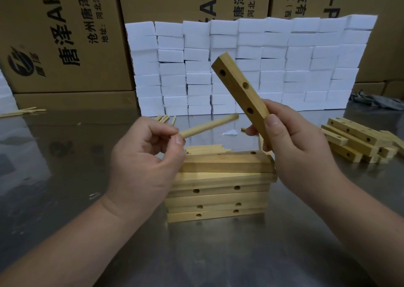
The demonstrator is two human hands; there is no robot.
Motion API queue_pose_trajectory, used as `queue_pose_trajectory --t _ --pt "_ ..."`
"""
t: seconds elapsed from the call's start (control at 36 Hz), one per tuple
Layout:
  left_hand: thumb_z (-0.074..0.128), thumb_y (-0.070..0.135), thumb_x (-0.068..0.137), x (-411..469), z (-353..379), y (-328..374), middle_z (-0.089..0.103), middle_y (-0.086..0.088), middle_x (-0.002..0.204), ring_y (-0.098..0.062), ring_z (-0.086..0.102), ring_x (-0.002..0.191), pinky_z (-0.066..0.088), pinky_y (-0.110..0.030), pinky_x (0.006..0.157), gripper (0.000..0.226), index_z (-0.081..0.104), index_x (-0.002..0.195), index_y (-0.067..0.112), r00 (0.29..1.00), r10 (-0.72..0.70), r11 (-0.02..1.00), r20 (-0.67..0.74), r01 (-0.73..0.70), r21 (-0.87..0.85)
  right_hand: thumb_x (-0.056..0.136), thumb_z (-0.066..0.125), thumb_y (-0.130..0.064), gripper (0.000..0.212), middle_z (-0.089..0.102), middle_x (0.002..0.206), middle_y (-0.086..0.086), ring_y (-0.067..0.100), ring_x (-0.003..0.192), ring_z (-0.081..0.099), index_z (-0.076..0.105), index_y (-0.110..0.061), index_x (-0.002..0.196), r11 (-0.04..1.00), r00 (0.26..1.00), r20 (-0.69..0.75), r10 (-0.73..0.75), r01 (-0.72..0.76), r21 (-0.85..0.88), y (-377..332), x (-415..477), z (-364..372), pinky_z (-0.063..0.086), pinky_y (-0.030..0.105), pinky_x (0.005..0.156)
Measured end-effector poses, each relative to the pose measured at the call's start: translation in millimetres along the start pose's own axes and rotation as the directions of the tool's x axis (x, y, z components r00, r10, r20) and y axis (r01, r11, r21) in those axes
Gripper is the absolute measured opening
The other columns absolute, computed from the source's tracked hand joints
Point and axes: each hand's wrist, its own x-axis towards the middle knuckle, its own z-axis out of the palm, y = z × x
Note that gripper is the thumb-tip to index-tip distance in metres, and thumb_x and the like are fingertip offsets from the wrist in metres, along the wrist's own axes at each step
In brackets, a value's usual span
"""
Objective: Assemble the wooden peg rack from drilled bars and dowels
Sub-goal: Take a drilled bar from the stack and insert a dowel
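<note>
Dowel lined up for the drilled bar

The left hand (144, 155) pinches a dowel (209, 126), tip aimed right; the right hand (290, 142) grips a bar (238, 88) tilted, its 3 holes facing the dowel, probably for insertion. Both are above the near bar stack (218, 190) on the tabletop (65, 155).

dim, soft light; glare on table (65, 177); edges warped.
</note>
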Motion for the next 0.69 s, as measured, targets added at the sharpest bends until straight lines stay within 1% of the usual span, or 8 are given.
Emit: queue_pose_trajectory --t 0.06,0.11,0.22,0.31,0.39,0.5,0.56,0.69 --pt "0.057 0.031 0.075 2 1 0 0.065 0.002 0.074 -0.012 0.062 0.065 0.051 -0.022 0.062 0.009 0.055 0.073 0.04 1.0 -0.015 0.999 0.006 0.016 -0.048 0.095 0.034 -0.036 0.026 0.061 0.093 -0.027 0.008 0.076 0.058 0.046 -0.057 0.103 1.0 1.0 -0.007 -0.006 0.006 0.02 0 -1 0 0.054 0.038 0.067" --pt "0.058 0.031 0.074 2 1 1 0.066 0.009 0.078 -0.009 0.062 0.064 0.048 -0.017 0.061 0.014 0.055 0.071 0.044 0.999 -0.028 0.997 0.038 0.031 -0.077 0.098 0.035 -0.031 0.028 0.06 0.093 -0.029 0.01 0.075 0.057 0.041 -0.054 0.113 0.999 1.0 -0.009 -0.002 0.003 0.047 1 -1 0 0.053 0.031 0.064" --pt "0.058 0.033 0.073 -1 0 0 0.063 0.006 0.081 -0.007 0.059 0.064 0.049 -0.017 0.057 0.008 0.057 0.079 0.039 0.991 -0.033 0.998 0.127 0.04 -0.051 0.09 0.036 -0.038 0.037 0.059 0.09 -0.026 0.007 0.071 0.055 0.043 -0.042 0.126 0.994 1.0 -0.008 0.013 -0.012 0.106 0 -1 2 0.049 0.02 0.063" --pt "0.053 0.022 0.079 -1 1 3 0.058 0.008 0.079 -0.004 0.055 0.07 0.045 -0.008 0.062 0.031 0.057 0.106 0.037 0.969 0.112 0.993 0.219 -0.118 0.017 0.088 0.036 -0.038 0.033 0.057 0.08 -0.021 0.002 0.068 0.053 0.049 -0.045 0.117 0.976 0.999 -0.021 0.046 -0.041 0.213 0 0 2 0.045 0.015 0.062" --pt "0.049 0.008 0.083 2 0 6 0.055 -0.002 0.08 -0.006 0.049 0.07 0.041 -0.009 0.065 0.033 0.054 0.116 0.01 0.916 0.281 0.935 0.286 -0.329 0.136 0.096 0.037 -0.029 0.028 0.056 0.072 -0.014 0.001 0.067 0.053 0.059 -0.045 0.101 0.945 0.994 -0.025 0.109 -0.096 0.312 1 2 -1 0.045 0.011 0.062" --pt "0.048 0.006 0.085 0 3 9 0.055 -0.002 0.085 -0.003 0.049 0.072 0.039 -0.008 0.066 0.028 0.056 0.112 0.004 0.899 0.328 0.906 0.29 -0.386 0.172 0.082 0.039 -0.03 0.036 0.061 0.076 -0.006 0.003 0.069 0.056 0.068 -0.053 0.082 0.886 0.98 0.045 0.196 -0.196 0.42 -1 4 -3 0.049 0.019 0.066" --pt "0.048 0.005 0.084 -2 5 11 0.057 -0.004 0.084 -0.005 0.051 0.074 0.04 -0.01 0.067 0.028 0.058 0.11 0.004 0.894 0.328 0.906 0.305 -0.389 0.167 0.079 0.04 -0.033 0.037 0.064 0.084 -0.008 0.001 0.071 0.057 0.066 -0.059 0.082 0.876 0.98 0.061 0.189 -0.196 0.44 -2 3 -2 0.049 0.021 0.07" --pt "0.05 0.007 0.085 -5 8 12 0.061 -0.008 0.081 -0.012 0.054 0.072 0.044 -0.024 0.061 0.026 0.065 0.105 0.001 0.895 0.319 0.905 0.312 -0.386 0.18 0.082 0.043 -0.036 0.032 0.066 0.097 -0.015 0.003 0.08 0.06 0.063 -0.06 0.087 0.885 0.988 0.062 0.144 -0.157 0.439 -1 2 0 0.048 0.034 0.088"
